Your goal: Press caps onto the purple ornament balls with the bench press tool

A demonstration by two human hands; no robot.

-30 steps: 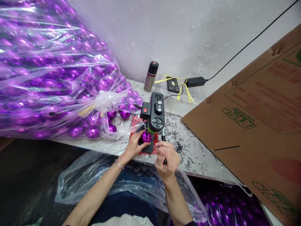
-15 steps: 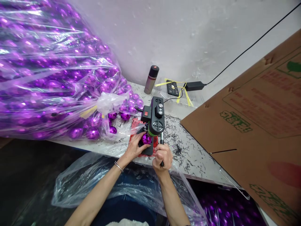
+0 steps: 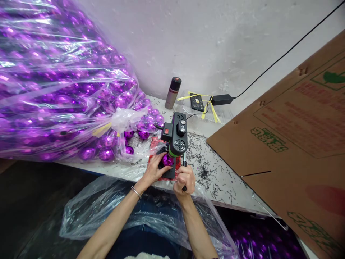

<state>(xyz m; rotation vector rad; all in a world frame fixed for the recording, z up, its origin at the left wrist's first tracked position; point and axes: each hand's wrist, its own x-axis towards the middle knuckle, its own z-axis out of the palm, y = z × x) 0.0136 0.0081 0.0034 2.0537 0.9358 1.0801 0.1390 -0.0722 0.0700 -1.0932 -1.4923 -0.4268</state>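
A small black press machine point(image 3: 179, 132) with a red switch stands on the table over a red mat point(image 3: 156, 144). Under its head sits a shiny purple ball ornament point(image 3: 167, 160), on the machine's black base plate point(image 3: 169, 174). My left hand point(image 3: 155, 168) grips this ball from the left, thumb in front and fingers behind. My right hand point(image 3: 185, 181) is wrapped round the black-gripped lever point(image 3: 184, 163) at the machine's right side. The ball's upper part is hidden beneath the machine head.
A huge clear bag of purple balls point(image 3: 61, 90) fills the left. Behind the machine stand a dark bottle point(image 3: 173, 92), a phone-like black object point(image 3: 197, 102) and a power adapter point(image 3: 222, 99). A cardboard box point(image 3: 285, 144) leans in from the right. Black scraps point(image 3: 205, 172) litter the table.
The view has shifted very slightly. Both hands keep their places on the ball and the lever, with no clear movement.
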